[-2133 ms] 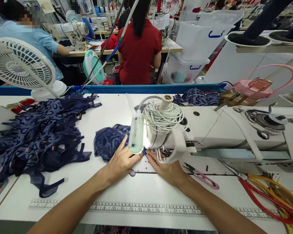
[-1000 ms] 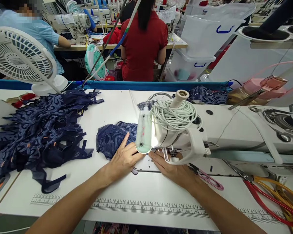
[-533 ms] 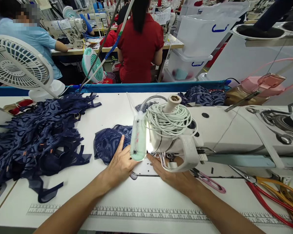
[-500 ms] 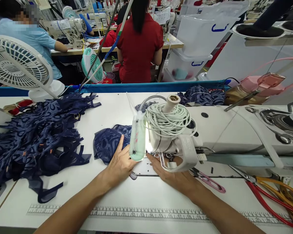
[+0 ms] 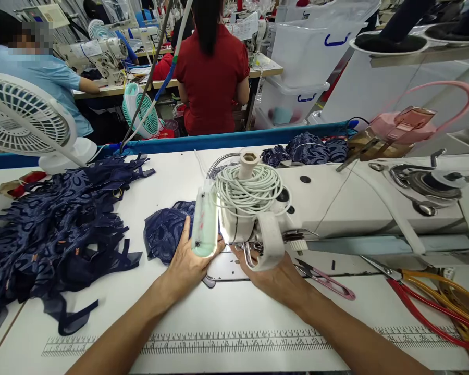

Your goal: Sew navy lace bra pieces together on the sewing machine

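A navy patterned piece of fabric lies bunched left of the sewing machine's head. My left hand rests on its near right edge, fingers spread, one stretched over the cloth. A pale green lamp on the machine covers some of its fingers, while others reach toward the needle area. My right hand lies low on the machine bed, a fingertip stretched toward the presser foot; the white guard hides the rest of its fingers. Light green cord is coiled on the machine's top.
A heap of navy pieces spreads across the left table, near a white fan. Thread snips and large scissors lie at right. A printed ruler runs along the front. A pink-lidded bottle and people stand beyond.
The whole view has shifted, with the machine appearing further left. Fingertips of my left hand now show right of the lamp, by the needle area. The fabric stays under the hand.
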A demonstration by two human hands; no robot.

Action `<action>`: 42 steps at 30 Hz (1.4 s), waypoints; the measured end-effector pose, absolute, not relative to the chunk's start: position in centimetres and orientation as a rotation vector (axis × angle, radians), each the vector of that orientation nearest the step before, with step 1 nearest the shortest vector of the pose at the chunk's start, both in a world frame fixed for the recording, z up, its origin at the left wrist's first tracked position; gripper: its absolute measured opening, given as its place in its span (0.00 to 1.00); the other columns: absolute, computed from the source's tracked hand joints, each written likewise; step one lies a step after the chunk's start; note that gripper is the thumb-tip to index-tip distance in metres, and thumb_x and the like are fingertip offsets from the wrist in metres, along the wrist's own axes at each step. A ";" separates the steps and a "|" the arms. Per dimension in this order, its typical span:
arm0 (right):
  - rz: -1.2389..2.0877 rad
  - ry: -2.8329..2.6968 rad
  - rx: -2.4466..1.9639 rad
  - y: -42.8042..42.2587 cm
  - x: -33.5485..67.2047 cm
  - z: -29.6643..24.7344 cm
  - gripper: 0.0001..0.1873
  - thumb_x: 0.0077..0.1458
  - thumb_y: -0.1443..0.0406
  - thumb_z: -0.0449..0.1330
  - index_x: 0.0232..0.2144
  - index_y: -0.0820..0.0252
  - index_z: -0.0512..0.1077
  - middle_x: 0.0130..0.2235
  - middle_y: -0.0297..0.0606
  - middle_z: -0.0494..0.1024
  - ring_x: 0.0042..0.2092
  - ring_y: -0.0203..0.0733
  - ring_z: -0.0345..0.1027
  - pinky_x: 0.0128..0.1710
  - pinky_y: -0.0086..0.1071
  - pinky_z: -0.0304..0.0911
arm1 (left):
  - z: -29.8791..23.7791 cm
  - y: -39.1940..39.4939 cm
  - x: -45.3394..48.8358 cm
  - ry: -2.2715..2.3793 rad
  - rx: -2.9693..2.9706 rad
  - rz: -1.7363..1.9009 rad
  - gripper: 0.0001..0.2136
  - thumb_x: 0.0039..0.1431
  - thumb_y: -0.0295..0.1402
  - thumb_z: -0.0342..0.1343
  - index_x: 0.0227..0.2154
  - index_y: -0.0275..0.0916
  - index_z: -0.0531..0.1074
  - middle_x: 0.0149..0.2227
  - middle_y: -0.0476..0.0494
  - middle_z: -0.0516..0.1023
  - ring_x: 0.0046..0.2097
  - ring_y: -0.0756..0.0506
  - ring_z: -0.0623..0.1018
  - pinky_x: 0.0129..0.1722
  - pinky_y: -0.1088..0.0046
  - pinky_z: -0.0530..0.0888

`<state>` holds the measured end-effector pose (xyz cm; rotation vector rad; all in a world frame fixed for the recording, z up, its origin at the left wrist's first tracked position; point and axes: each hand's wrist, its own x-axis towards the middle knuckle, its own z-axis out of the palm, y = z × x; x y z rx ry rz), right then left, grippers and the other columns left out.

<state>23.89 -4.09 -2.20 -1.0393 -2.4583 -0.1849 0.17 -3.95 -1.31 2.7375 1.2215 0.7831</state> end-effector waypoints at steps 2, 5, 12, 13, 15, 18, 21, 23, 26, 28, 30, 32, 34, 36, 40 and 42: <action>-0.219 -2.484 -0.953 -4.0 23.9 -1.8 0.10 0.57 0.71 0.59 0.40 0.57 0.77 0.26 0.35 0.75 0.28 0.38 0.65 0.24 0.32 0.59 | -1.3 -3.9 0.1 1.227 2.745 0.781 0.20 0.57 0.18 0.51 0.51 0.40 0.71 0.43 0.38 0.77 0.47 0.39 0.75 0.53 0.37 0.68; -0.199 -2.402 -0.907 -3.9 23.9 -1.3 0.09 0.59 0.66 0.59 0.26 0.60 0.74 0.19 0.32 0.68 0.23 0.36 0.60 0.22 0.32 0.55 | -1.2 -3.9 0.0 1.228 2.749 0.751 0.20 0.58 0.19 0.52 0.52 0.41 0.71 0.42 0.39 0.77 0.46 0.40 0.76 0.53 0.39 0.69; -0.227 -2.189 -0.852 -3.1 24.8 -0.8 0.10 0.56 0.71 0.54 0.25 0.59 0.70 0.22 0.33 0.68 0.25 0.35 0.60 0.25 0.29 0.56 | -1.0 -3.7 -0.1 1.265 2.752 0.791 0.19 0.60 0.22 0.52 0.53 0.41 0.71 0.42 0.39 0.78 0.47 0.39 0.76 0.51 0.46 0.73; -0.256 -2.176 -0.867 -3.0 24.9 -0.8 0.10 0.55 0.74 0.52 0.26 0.59 0.70 0.22 0.33 0.68 0.25 0.35 0.60 0.26 0.28 0.56 | -1.0 -3.7 -0.1 1.277 2.749 0.784 0.18 0.61 0.23 0.52 0.53 0.41 0.71 0.42 0.39 0.78 0.47 0.39 0.76 0.51 0.46 0.73; -0.302 -2.161 -0.889 -2.7 24.9 -0.6 0.13 0.52 0.78 0.50 0.28 0.59 0.69 0.22 0.32 0.69 0.24 0.34 0.61 0.26 0.28 0.55 | -1.0 -3.7 -0.1 1.299 2.739 0.770 0.18 0.61 0.23 0.51 0.52 0.41 0.71 0.43 0.39 0.77 0.47 0.39 0.76 0.52 0.45 0.71; -0.305 -2.156 -0.895 -2.6 24.8 -0.3 0.14 0.50 0.80 0.49 0.27 0.58 0.67 0.21 0.30 0.68 0.24 0.33 0.60 0.26 0.27 0.54 | -1.0 -3.7 0.0 1.300 2.736 0.754 0.18 0.62 0.23 0.50 0.53 0.41 0.71 0.43 0.39 0.77 0.46 0.39 0.76 0.52 0.43 0.70; -0.285 -2.156 -0.874 -2.7 24.8 -0.4 0.13 0.49 0.79 0.49 0.24 0.58 0.63 0.20 0.29 0.65 0.22 0.33 0.57 0.25 0.27 0.52 | -0.9 -3.8 0.0 1.274 2.754 0.756 0.17 0.62 0.22 0.49 0.52 0.40 0.71 0.41 0.39 0.77 0.45 0.40 0.76 0.49 0.47 0.73; -0.268 -2.168 -0.838 -2.7 24.8 -0.5 0.12 0.49 0.78 0.51 0.24 0.57 0.63 0.20 0.30 0.65 0.23 0.33 0.57 0.25 0.28 0.51 | -0.8 -3.9 0.1 1.249 2.760 0.795 0.16 0.62 0.22 0.49 0.50 0.40 0.72 0.40 0.40 0.78 0.45 0.41 0.76 0.47 0.51 0.74; -0.254 -2.198 -0.779 -2.8 24.9 -0.7 0.11 0.53 0.74 0.54 0.22 0.58 0.63 0.23 0.32 0.68 0.24 0.34 0.57 0.25 0.28 0.52 | -0.6 -3.9 0.2 1.245 2.718 0.864 0.12 0.62 0.25 0.50 0.46 0.39 0.73 0.38 0.41 0.77 0.44 0.42 0.75 0.47 0.55 0.73; -0.262 -2.225 -0.758 -2.9 24.7 -0.9 0.15 0.56 0.72 0.57 0.19 0.58 0.62 0.22 0.32 0.67 0.24 0.34 0.57 0.25 0.29 0.52 | -0.6 -3.9 0.2 1.276 2.675 0.865 0.08 0.62 0.28 0.52 0.40 0.38 0.75 0.37 0.41 0.77 0.44 0.42 0.74 0.48 0.55 0.72; -0.277 -2.269 -0.735 -2.9 24.5 -1.0 0.19 0.58 0.70 0.58 0.16 0.58 0.61 0.21 0.31 0.65 0.24 0.33 0.55 0.24 0.29 0.52 | -0.6 -3.8 0.3 1.347 2.636 0.822 0.06 0.62 0.30 0.52 0.35 0.38 0.74 0.37 0.40 0.76 0.43 0.42 0.73 0.46 0.58 0.72; -0.314 -2.323 -0.695 -2.8 24.2 -1.2 0.21 0.59 0.70 0.58 0.15 0.59 0.61 0.18 0.30 0.63 0.24 0.33 0.55 0.24 0.29 0.51 | -0.7 -3.7 0.2 1.436 2.617 0.768 0.08 0.64 0.31 0.50 0.32 0.37 0.74 0.36 0.40 0.75 0.41 0.42 0.72 0.42 0.62 0.72; -0.347 -2.354 -0.690 -2.8 24.1 -1.5 0.21 0.59 0.70 0.58 0.14 0.60 0.63 0.17 0.30 0.61 0.23 0.33 0.53 0.23 0.30 0.49 | -0.9 -3.5 0.0 1.508 2.609 0.717 0.11 0.65 0.31 0.48 0.30 0.37 0.73 0.34 0.41 0.74 0.39 0.43 0.72 0.39 0.65 0.71; -0.322 -2.357 -0.716 -2.7 24.0 -1.8 0.20 0.60 0.69 0.58 0.16 0.60 0.67 0.16 0.30 0.62 0.22 0.33 0.52 0.23 0.31 0.47 | -1.0 -3.3 -0.4 1.577 2.558 0.705 0.11 0.65 0.31 0.48 0.30 0.38 0.73 0.32 0.42 0.74 0.36 0.44 0.72 0.37 0.68 0.69; -0.135 -2.336 -0.764 -2.6 24.3 -2.1 0.16 0.62 0.68 0.56 0.21 0.61 0.71 0.20 0.32 0.68 0.23 0.32 0.54 0.23 0.31 0.46 | -0.4 -3.6 -1.5 1.719 2.390 0.804 0.10 0.66 0.31 0.48 0.33 0.38 0.74 0.32 0.44 0.76 0.34 0.46 0.74 0.34 0.72 0.69; -0.086 -2.320 -0.766 -2.8 24.1 -1.8 0.15 0.62 0.69 0.54 0.24 0.62 0.72 0.21 0.32 0.69 0.21 0.31 0.53 0.23 0.30 0.48 | 0.6 -4.6 -1.8 1.735 2.342 0.858 0.11 0.67 0.31 0.48 0.32 0.39 0.74 0.32 0.47 0.77 0.33 0.48 0.75 0.33 0.74 0.69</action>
